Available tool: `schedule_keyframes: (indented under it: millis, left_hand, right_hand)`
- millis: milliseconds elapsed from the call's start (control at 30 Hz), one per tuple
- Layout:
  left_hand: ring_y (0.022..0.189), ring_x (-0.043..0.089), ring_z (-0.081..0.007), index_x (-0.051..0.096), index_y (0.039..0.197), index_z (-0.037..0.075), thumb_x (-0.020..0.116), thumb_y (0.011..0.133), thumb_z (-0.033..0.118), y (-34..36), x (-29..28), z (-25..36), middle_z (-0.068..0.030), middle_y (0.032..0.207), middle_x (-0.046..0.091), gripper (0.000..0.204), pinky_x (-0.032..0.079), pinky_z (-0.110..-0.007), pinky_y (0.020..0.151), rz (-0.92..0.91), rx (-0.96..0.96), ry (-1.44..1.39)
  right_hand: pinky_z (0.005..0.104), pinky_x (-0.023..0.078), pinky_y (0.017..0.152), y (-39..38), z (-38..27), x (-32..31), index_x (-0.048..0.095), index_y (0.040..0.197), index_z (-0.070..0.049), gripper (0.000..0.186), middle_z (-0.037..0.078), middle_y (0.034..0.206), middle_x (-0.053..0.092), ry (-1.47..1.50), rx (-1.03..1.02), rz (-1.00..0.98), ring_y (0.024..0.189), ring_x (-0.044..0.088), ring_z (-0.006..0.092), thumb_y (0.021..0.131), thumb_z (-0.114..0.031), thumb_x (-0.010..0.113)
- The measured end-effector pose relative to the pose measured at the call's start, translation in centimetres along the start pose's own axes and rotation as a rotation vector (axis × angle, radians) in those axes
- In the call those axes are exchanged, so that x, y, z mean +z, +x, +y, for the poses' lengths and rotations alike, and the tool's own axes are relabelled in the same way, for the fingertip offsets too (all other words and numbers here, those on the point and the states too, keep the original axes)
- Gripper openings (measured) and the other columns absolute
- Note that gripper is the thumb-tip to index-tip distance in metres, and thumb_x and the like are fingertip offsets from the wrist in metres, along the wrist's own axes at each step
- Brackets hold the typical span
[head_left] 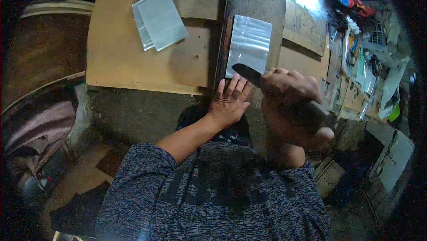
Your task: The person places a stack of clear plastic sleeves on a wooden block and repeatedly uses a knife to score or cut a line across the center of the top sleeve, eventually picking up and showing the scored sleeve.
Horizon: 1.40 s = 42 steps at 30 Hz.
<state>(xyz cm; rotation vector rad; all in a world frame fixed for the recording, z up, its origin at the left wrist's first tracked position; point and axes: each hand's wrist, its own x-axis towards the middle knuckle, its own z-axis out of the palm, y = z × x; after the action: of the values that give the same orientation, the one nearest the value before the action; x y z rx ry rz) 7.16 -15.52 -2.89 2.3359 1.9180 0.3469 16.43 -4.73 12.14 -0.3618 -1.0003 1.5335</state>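
My left hand (pixel 229 106) lies flat with its fingers stretched out, the fingertips at the near edge of a stack of clear plastic bags (pixel 252 40). That stack rests on a dark wooden plank. My right hand (pixel 291 89), smeared by motion, is wrapped round a knife (pixel 247 72) with a dark blade whose edge looks notched. The blade points left, above the near right corner of the stack, just beyond my left fingertips. Whether it touches the plastic I cannot tell. Most of the handle is covered by my right hand.
Two pale, overlapping plastic sheets or bags (pixel 163 20) lie on the light wooden board (pixel 115 58) to the left. Heaped plastic, cloth and other clutter (pixel 362 69) fill the right side. A draped pinkish cloth (pixel 49 125) is at the lower left.
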Motion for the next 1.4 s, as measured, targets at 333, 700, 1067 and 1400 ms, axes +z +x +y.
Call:
schedule_keyframes:
  millis: [333,700,1067,1400]
  left_hand:
    - [0.136,0.023,-0.0271,0.037,0.140,0.013,0.057,0.082,0.045,0.0,-0.4,-0.5,-0.0093,0.143,0.032,0.070,0.010,-0.050,0.109,-0.022,0.005,-0.042]
    - [0.136,0.024,-0.0266,0.037,0.140,0.014,0.059,0.079,0.045,0.6,-1.1,-0.2,-0.0090,0.142,0.034,0.072,0.011,-0.049,0.109,-0.017,0.000,-0.012]
    - [0.135,0.026,-0.0260,0.036,0.141,0.015,0.061,0.078,0.042,0.8,-1.6,-0.1,-0.0092,0.142,0.036,0.073,0.011,-0.049,0.109,-0.007,-0.005,-0.011]
    - [0.133,0.030,-0.0247,0.036,0.141,0.014,0.061,0.079,0.039,0.4,-1.2,0.1,-0.0074,0.140,0.037,0.071,0.012,-0.048,0.107,0.027,-0.008,-0.052]
  right_hand:
    - [0.0366,0.036,0.074,-0.4,1.4,0.0,0.053,0.097,0.002,0.071,0.014,0.088,0.053,0.149,0.107,0.108,0.080,0.048,0.0261,0.074,-0.064,0.058]
    - [0.0423,0.041,0.084,-0.7,0.6,-2.7,0.054,0.105,0.005,0.072,0.015,0.091,0.055,0.121,0.063,0.102,0.085,0.053,0.0284,0.072,-0.058,0.063]
    - [0.0399,0.037,0.071,-0.1,0.0,-4.7,0.056,0.098,0.001,0.068,0.010,0.081,0.051,-0.039,0.054,0.034,0.076,0.046,0.0248,0.074,-0.063,0.060]
    - [0.0348,0.034,0.070,-0.7,-0.3,-5.2,0.057,0.098,0.001,0.068,0.007,0.080,0.048,0.015,0.024,0.068,0.074,0.040,0.0205,0.073,-0.063,0.063]
